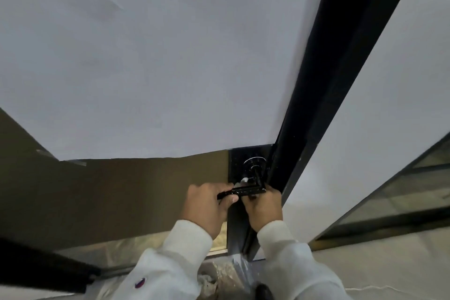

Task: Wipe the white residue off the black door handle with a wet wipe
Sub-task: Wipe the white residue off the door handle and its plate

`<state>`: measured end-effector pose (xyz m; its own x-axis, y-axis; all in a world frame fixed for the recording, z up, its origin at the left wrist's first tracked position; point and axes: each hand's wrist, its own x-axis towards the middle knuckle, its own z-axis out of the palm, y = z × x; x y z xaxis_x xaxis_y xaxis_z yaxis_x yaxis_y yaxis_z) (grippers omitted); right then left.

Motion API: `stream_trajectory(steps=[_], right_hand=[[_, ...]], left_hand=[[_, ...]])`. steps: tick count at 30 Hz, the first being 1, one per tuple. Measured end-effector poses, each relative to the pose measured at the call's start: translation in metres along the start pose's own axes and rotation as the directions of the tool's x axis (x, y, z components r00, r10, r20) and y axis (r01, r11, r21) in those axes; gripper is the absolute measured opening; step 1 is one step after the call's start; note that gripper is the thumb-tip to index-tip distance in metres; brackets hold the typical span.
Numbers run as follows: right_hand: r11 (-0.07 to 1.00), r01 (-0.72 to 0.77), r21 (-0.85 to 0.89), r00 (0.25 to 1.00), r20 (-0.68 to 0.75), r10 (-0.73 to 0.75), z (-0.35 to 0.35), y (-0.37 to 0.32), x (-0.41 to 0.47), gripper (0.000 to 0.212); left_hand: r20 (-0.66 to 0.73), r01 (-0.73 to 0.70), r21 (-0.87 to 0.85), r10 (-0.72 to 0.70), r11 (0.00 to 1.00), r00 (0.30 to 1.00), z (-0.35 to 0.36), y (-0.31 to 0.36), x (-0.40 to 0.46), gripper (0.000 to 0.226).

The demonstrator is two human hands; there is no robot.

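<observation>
There were two hands, a left hand (pixel 207 204) and a right hand (pixel 264 207), each in one white sleeve. One black door handle (pixel 246 191) sat at about five o'clock, with perhaps one wet wipe (pixel 244 180) just above it.

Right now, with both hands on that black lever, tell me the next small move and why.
Probably slide the wet wipe along the door handle toward its free end. The left hand grips that end, steadying it; the right hand holds near the neck, where the white wipe shows. White specks still dot the lever's top.
</observation>
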<state>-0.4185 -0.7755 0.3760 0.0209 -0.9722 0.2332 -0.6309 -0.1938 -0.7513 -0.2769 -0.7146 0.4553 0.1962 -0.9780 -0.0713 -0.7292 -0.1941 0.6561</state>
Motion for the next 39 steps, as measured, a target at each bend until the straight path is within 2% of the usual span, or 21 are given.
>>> stream_trajectory(steps=[4,5,6,7,9,10,12,13,16,17,19,21,23,28,32,36,39], right_hand=[[0.999,-0.049,0.019,0.997,-0.057,0.05,-0.003,0.003,-0.006,0.006],[0.989,-0.116,0.087,0.991,-0.056,0.121,-0.006,0.005,-0.009,0.006],[0.95,-0.209,0.231,0.975,-0.021,0.22,-0.009,0.005,-0.01,0.011],[0.861,-0.3,0.41,0.949,0.034,0.314,-0.011,0.005,-0.011,0.02],[0.592,-0.401,0.699,0.894,0.16,0.418,-0.019,0.0,-0.011,0.027],[0.479,-0.406,0.778,0.881,0.194,0.432,-0.023,-0.004,-0.009,0.025],[0.373,-0.4,0.837,0.867,0.213,0.452,-0.028,-0.007,-0.006,0.019],[0.402,-0.401,0.823,0.868,0.2,0.455,-0.031,-0.007,-0.006,0.018],[0.77,-0.289,0.568,0.935,-0.005,0.354,-0.046,-0.008,-0.009,0.019],[0.856,-0.184,0.482,0.964,-0.083,0.254,-0.054,-0.01,-0.011,0.019],[0.92,0.108,0.377,0.978,-0.204,-0.031,-0.071,-0.018,-0.011,0.014],[0.897,0.314,0.311,0.943,-0.21,-0.258,-0.084,-0.023,-0.006,0.008],[0.884,0.388,0.26,0.921,-0.137,-0.364,-0.084,-0.02,0.001,0.011],[0.845,0.512,0.158,0.857,-0.016,-0.516,-0.077,-0.015,0.01,0.023],[0.809,0.558,0.187,0.819,0.036,-0.573,-0.079,-0.013,0.018,0.016],[0.764,0.58,0.283,0.783,0.067,-0.619,-0.077,-0.022,0.016,0.011],[0.703,0.604,0.375,0.728,0.1,-0.678,-0.076,-0.033,0.012,0.013]], left_hand=[[0.008,0.013,-0.049,-0.012,0.999,1.0,-0.001,0.002,-0.003,0.026],[0.011,0.021,-0.056,-0.02,0.998,1.0,0.001,0.002,-0.004,0.026],[-0.001,0.033,-0.066,-0.033,0.997,0.999,0.001,0.002,-0.004,0.028],[-0.011,0.046,-0.067,-0.047,0.997,0.999,0.001,0.002,-0.005,0.029],[-0.03,0.043,-0.036,-0.044,0.998,0.999,0.001,0.004,-0.005,0.031],[-0.04,0.041,-0.019,-0.041,0.999,0.998,0.001,0.005,-0.006,0.031],[-0.047,0.042,0.001,-0.042,0.999,0.998,0.001,0.007,-0.008,0.032],[-0.043,0.061,0.005,-0.061,0.998,0.997,0.0,0.008,-0.008,0.033],[-0.036,0.101,0.035,-0.099,0.994,0.994,0.0,0.008,-0.006,0.033],[-0.038,0.098,0.044,-0.096,0.994,0.995,-0.001,0.01,-0.006,0.032],[-0.054,0.109,0.055,-0.106,0.993,0.993,-0.001,0.015,-0.007,0.031],[-0.068,0.123,0.064,-0.118,0.99,0.991,0.0,0.016,-0.006,0.031],[-0.071,0.141,0.082,-0.136,0.987,0.988,0.002,0.017,-0.005,0.034],[-0.15,0.151,0.102,-0.135,0.983,0.979,0.005,0.027,-0.01,0.031],[-0.197,0.15,0.116,-0.125,0.982,0.972,0.011,0.03,-0.015,0.034],[-0.308,0.064,0.053,-0.044,0.997,0.95,0.021,0.033,-0.022,0.049],[-0.472,-0.103,-0.049,0.067,0.994,0.879,0.027,0.034,-0.033,0.041]])
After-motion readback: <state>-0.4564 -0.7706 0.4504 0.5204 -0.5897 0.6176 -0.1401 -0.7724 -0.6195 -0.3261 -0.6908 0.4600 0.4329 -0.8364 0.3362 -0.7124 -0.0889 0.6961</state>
